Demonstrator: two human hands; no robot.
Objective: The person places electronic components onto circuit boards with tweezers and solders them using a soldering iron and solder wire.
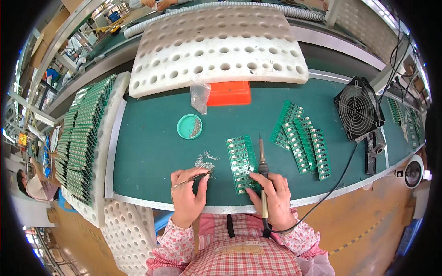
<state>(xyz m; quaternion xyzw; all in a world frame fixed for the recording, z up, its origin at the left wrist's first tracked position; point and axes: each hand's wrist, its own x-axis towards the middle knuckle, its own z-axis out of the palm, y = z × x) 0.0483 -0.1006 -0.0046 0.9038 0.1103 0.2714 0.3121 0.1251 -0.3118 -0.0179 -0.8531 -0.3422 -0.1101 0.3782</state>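
My left hand [189,197] is closed round a pair of tweezers [189,180], whose tips reach a loose pile of tiny components [205,164] on the green mat. My right hand [276,202] has a soldering iron [263,169] lying between its fingers, tip pointing away from me. Thumb and forefinger of that hand also rest at the right edge of a green circuit board panel [239,158]. The panel lies flat, with rows of small white parts along it. Beyond the pile sits a round green dish [182,125] with more tiny parts inside.
Several circuit board strips [301,140] overlap at the right, near a black fan [357,110]. A red box [230,94] and a clear bag [200,97] lie below a holed white foam block [221,50]. Boards stand densely in foam [120,99] at the left.
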